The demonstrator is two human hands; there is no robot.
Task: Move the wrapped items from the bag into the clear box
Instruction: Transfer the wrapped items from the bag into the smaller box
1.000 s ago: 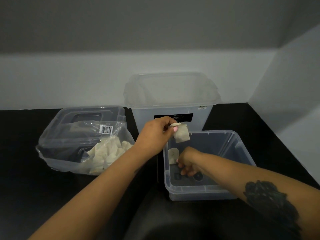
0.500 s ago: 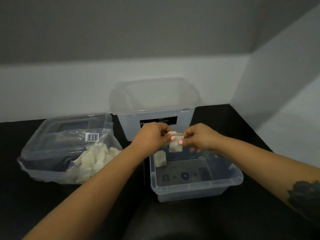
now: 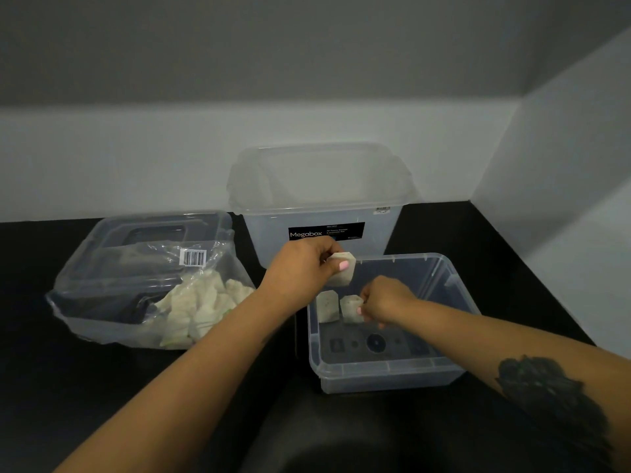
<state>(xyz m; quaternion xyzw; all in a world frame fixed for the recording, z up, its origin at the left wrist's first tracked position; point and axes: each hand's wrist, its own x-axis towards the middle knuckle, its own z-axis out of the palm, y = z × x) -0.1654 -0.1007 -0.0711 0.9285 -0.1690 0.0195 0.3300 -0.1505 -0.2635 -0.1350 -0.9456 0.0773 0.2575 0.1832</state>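
Note:
A clear plastic bag (image 3: 146, 285) with several pale wrapped items (image 3: 201, 305) lies on the left. The low clear box (image 3: 386, 370) stands at centre right. My left hand (image 3: 300, 271) pinches a wrapped item (image 3: 345, 275) above the box's far left corner. Inside the box, my right hand (image 3: 382, 298) pinches a second wrapped item (image 3: 349, 308) and holds it upright beside another wrapped item (image 3: 327, 306) that stands against the left wall.
A tall clear Megabox bin (image 3: 321, 203) stands behind the low box against the white wall. A clear lid (image 3: 153, 230) lies under the bag. The black tabletop (image 3: 68, 377) stretches to the front left; a wall closes the right side.
Half a second ago both hands met on one item above the box. Now my right hand has gone down into the box with an item, while my left keeps one above.

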